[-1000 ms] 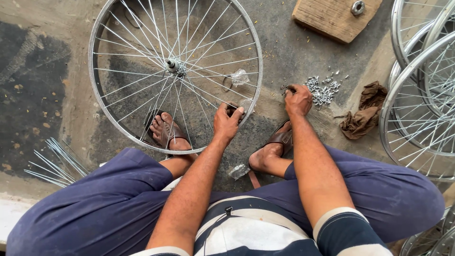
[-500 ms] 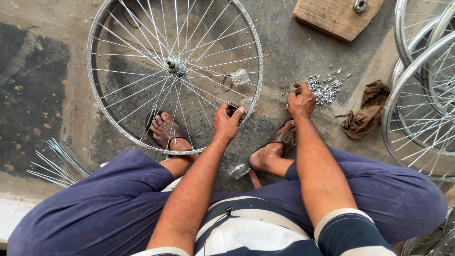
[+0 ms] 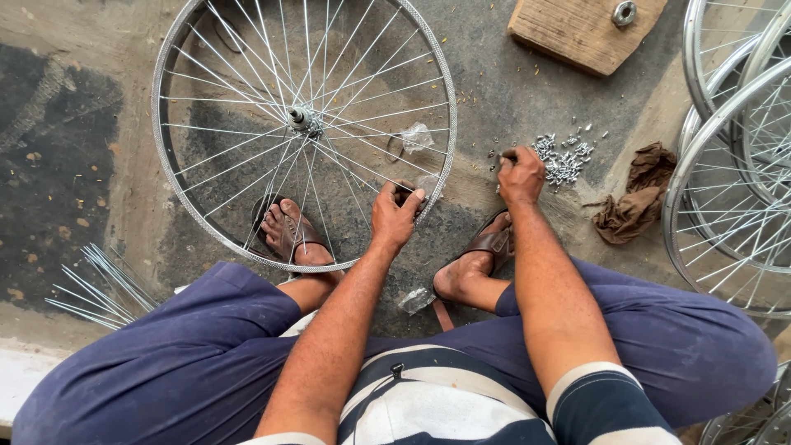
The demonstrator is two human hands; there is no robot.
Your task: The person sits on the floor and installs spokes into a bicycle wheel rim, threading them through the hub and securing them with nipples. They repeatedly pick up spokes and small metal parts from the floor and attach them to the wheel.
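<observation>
A spoked bicycle wheel rim (image 3: 177, 214) lies flat on the concrete floor in front of me, its hub (image 3: 301, 119) near the middle. My left hand (image 3: 395, 216) grips the near right part of the rim. My right hand (image 3: 519, 175) is closed, knuckles up, at the edge of a small pile of silver spoke nipples (image 3: 564, 158) on the floor. Whether it holds a nipple or a small tool I cannot tell. My sandalled feet rest by the wheel, the left one inside the rim.
Several more spoked wheels (image 3: 733, 165) lean at the right. A brown rag (image 3: 634, 202) lies beside the nipple pile. A wooden block (image 3: 581, 29) with a metal nut sits at the top. Loose spokes (image 3: 95, 288) lie at the left.
My right hand has moved a little further out, from near the rim toward the pile of nipples. My left hand stays on the rim.
</observation>
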